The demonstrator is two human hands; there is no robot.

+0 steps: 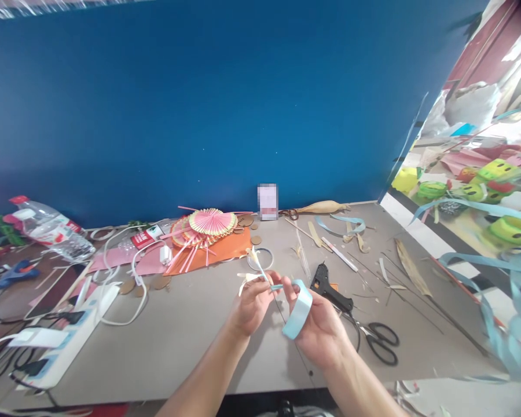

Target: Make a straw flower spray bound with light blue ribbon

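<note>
- Ribbon roll (297, 310): a pale blue roll, held above the tabletop (191, 341) in front of the person, between the two hands. It stands on edge, with its open core facing roughly left.
- Right hand (323, 330): closed around the roll from behind and below, with the thumb across the upper rim.
- Left hand (250, 304): closed in a pinch on a thin stem (260, 267) that carries pale, straw-like strips. The stem rises up and away from the fingers.
- Free ribbon end (278, 286): a short blue length bridges from the roll to the left fingertips. Whether it touches the stem there cannot be told.
- Handling, as a judgement: the roll looks light and thin-walled. Its surface appears smooth and probably slippery, so it may squash or unspool under a hard squeeze. A grip across both rims, or a finger through the core, seems the safest hold.
- The stem looks slender and brittle, and the strips papery. A light pinch low on the bare stem, clear of the strips, seems best.
- Surroundings: a black glue gun (329, 286) and scissors (380, 340) lie on the tabletop just right of the hands. Pink paper fans (211, 222) rest on an orange sheet (230, 250) further back, before a blue wall (200, 116).
</note>
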